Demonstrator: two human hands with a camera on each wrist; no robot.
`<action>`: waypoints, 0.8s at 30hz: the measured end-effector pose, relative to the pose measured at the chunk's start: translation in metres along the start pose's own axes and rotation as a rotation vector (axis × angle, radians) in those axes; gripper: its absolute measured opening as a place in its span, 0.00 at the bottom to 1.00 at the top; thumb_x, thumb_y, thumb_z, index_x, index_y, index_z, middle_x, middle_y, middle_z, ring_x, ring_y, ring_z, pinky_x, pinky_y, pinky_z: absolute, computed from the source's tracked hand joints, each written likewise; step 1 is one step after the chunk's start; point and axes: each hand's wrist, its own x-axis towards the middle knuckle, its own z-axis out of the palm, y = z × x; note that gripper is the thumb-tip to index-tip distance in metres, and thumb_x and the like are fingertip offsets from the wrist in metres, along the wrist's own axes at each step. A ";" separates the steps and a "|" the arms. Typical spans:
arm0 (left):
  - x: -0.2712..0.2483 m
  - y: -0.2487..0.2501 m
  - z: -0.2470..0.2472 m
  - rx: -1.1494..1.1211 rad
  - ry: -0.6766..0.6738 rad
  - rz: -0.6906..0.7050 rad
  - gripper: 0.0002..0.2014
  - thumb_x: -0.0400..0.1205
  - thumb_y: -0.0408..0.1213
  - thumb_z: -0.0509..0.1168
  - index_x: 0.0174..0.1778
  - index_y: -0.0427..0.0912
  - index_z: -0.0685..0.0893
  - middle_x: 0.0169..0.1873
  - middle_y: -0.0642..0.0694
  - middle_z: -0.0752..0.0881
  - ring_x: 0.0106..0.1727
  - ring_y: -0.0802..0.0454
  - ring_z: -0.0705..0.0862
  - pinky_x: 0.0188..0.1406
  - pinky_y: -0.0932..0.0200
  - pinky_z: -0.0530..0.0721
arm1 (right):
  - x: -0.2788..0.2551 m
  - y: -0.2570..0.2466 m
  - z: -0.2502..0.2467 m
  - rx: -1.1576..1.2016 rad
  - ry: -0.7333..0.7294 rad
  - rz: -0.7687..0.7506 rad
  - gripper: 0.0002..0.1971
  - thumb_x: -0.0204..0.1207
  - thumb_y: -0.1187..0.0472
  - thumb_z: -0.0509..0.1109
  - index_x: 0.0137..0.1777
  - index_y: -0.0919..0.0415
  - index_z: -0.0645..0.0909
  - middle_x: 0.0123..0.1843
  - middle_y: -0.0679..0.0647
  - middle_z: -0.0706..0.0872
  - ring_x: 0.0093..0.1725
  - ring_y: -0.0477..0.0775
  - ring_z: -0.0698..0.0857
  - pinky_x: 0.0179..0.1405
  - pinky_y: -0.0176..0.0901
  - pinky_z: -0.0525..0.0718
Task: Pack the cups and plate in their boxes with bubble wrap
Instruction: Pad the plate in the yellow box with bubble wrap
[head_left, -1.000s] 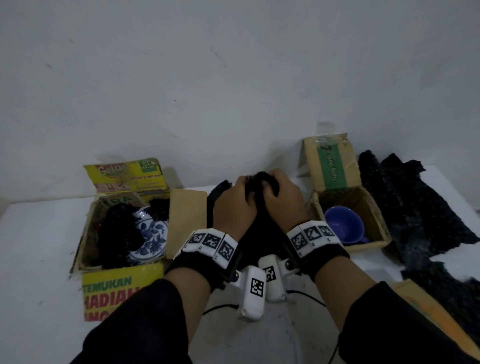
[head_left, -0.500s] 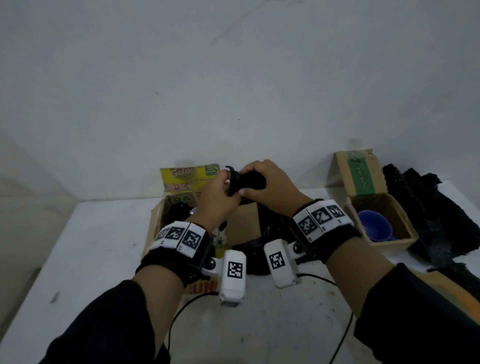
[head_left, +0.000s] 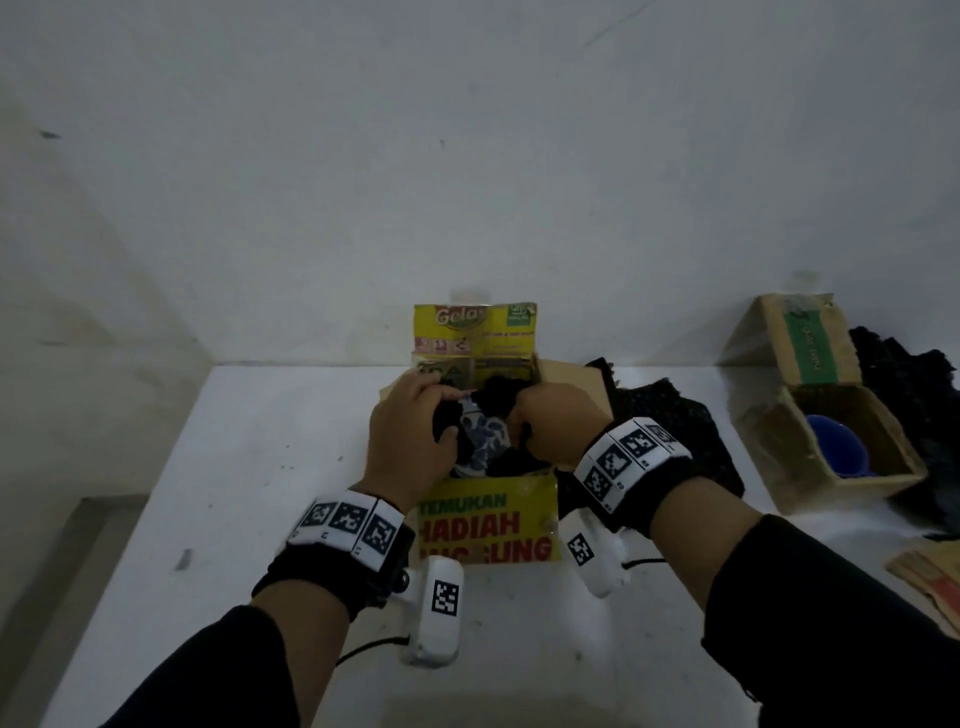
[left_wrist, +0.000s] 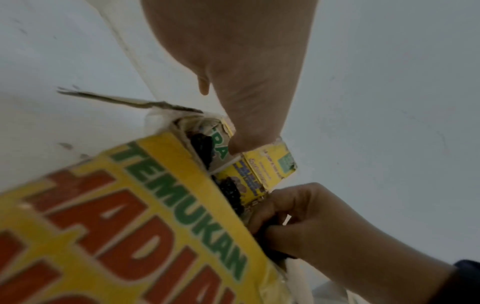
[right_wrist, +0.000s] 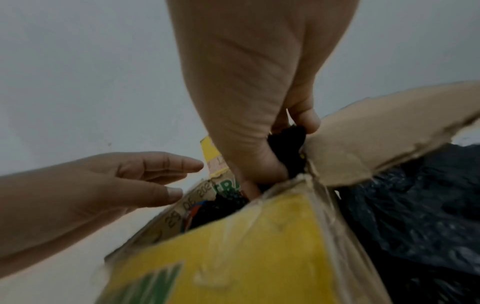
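A white table (head_left: 249, 519) is seen against a pale wall. Toward the middle of its far edge stands an open yellow box (head_left: 488, 525) printed with red and green lettering, its back flap raised against the wall. Over the left side of the box opening the left hand (head_left: 410, 441) is held, fingers nearly straight and relaxed, with nothing gripped; whether its fingertips touch the contents cannot be told. Inside the box a blue-and-white patterned cup (head_left: 485, 441) is seen, lying among black bubble wrap (head_left: 501, 387) that surrounds it. At the right side of the opening the right hand (head_left: 558, 423) is placed, its fingers (right_wrist: 302, 115) and thumb curled and pinched on a bunch of the black wrap at the box's right wall, beside a plain brown side flap (right_wrist: 384, 127) that is folded outward. More black wrap (head_left: 670, 415) is spread on the table just right of the yellow box. Near the far right corner a second, brown box (head_left: 795, 457) with a green-striped raised flap is seen, well apart from the first, and a blue cup (head_left: 836, 449) lies in it unwrapped. A further dark heap of wrap (head_left: 904, 374) is piled beside that box at the table's right edge, and flattened cardboard (head_left: 930, 577) lies at the near right.
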 end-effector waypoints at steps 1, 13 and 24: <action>-0.002 -0.007 0.002 -0.019 -0.021 -0.013 0.20 0.72 0.35 0.67 0.61 0.44 0.82 0.67 0.42 0.78 0.71 0.42 0.73 0.67 0.43 0.77 | 0.002 -0.003 0.003 -0.115 -0.044 -0.004 0.10 0.75 0.66 0.64 0.43 0.59 0.88 0.45 0.57 0.87 0.44 0.59 0.83 0.43 0.50 0.84; -0.023 -0.039 0.026 -0.344 -0.111 -0.036 0.29 0.82 0.44 0.46 0.80 0.41 0.56 0.79 0.58 0.53 0.82 0.56 0.50 0.75 0.67 0.53 | 0.033 -0.019 0.016 -0.613 -0.435 -0.012 0.12 0.83 0.55 0.59 0.38 0.51 0.77 0.41 0.53 0.82 0.52 0.60 0.80 0.74 0.58 0.63; -0.016 -0.034 0.015 -0.888 -0.244 -0.280 0.23 0.88 0.45 0.45 0.80 0.48 0.53 0.80 0.56 0.53 0.82 0.59 0.50 0.82 0.55 0.51 | 0.043 -0.015 0.000 -0.288 -0.422 -0.018 0.18 0.80 0.67 0.61 0.27 0.62 0.69 0.27 0.58 0.66 0.26 0.57 0.64 0.27 0.47 0.65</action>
